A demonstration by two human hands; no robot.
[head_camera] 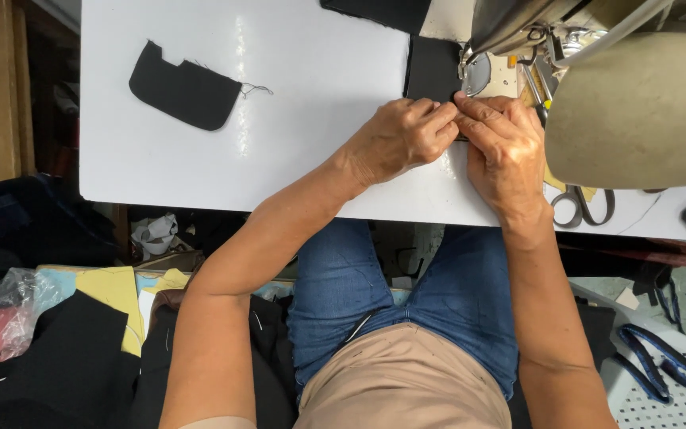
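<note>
Both hands are pinched down on the black fabric strip [432, 70] right at the sewing machine [597, 71]: left hand [400, 137] and right hand [503, 147], fingertips together. Looks barely fed in, though the needle's hidden. Another cut black piece [186, 89] lies untouched on the white table [295, 159]

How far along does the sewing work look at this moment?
Done: one shaped black fabric piece lies set aside on the white table. In hand: the left hand and right hand press a black strip at the sewing machine. Left: black cloth is piled beside the person.
</note>
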